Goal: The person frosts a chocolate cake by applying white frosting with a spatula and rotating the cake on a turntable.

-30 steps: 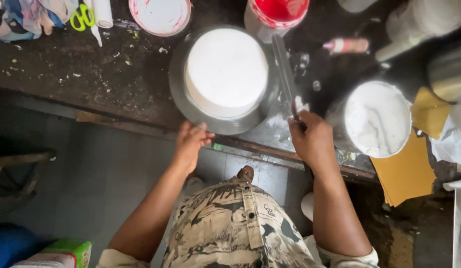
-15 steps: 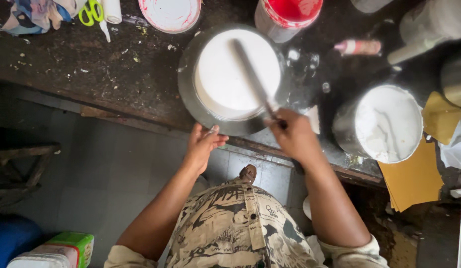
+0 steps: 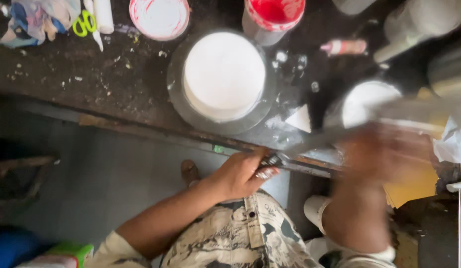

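Note:
A round white-frosted cake (image 3: 224,74) sits on a grey turntable (image 3: 183,106) on the dark worktable. My left hand (image 3: 240,173) is at the table's front edge, its fingers curled around the near end of a long spatula (image 3: 315,140); white cream is on the fingertips. The spatula runs as a blurred streak to the right into my right hand (image 3: 384,156). That hand is smeared by motion, just in front of a metal bowl of white cream (image 3: 369,101), and seems to grip the spatula's other end.
At the back stand a red-filled cup (image 3: 275,15), a pink-streaked bowl (image 3: 159,17), green scissors (image 3: 85,22), a small tube (image 3: 344,47) and pale containers (image 3: 419,22). Yellow paper (image 3: 414,186) lies right. The table's front edge (image 3: 141,130) is worn; grey floor lies below.
My right hand has swung with the spatula from the cake's top to the right, near the cream bowl. My left hand has shifted right along the table edge to the spatula's end.

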